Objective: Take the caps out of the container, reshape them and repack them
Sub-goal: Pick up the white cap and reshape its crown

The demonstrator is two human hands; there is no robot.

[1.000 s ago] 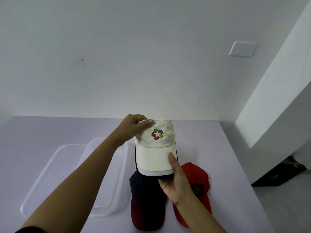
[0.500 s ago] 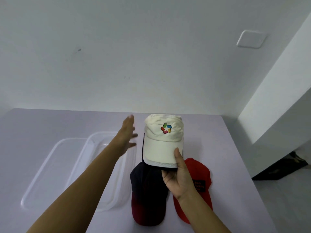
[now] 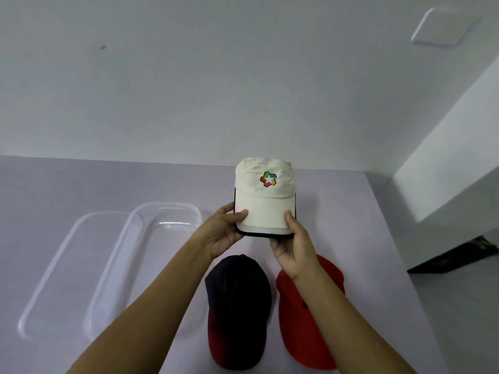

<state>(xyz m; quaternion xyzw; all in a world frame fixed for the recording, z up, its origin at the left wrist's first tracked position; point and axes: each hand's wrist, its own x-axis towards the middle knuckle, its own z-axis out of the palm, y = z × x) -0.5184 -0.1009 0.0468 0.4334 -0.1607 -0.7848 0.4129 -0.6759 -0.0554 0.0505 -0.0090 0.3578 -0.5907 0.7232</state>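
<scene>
On the lilac desk (image 3: 81, 184), the clear plastic container (image 3: 151, 265) lies at 9 o'clock of the navy-and-maroon cap (image 3: 237, 314); the red cap (image 3: 305, 319) lies just beside it at 3 o'clock.

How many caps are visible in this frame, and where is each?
3. A white cap is held above the table by both hands at its brim; a dark cap and a red cap lie side by side on the table, the red partly behind the right arm.

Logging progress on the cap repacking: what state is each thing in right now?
White cap: held up by its brim, left hand and right hand gripping.
Dark cap: lying on table.
Red cap: lying on table.
Clear container: empty.
Lid: off, beside container.
</scene>
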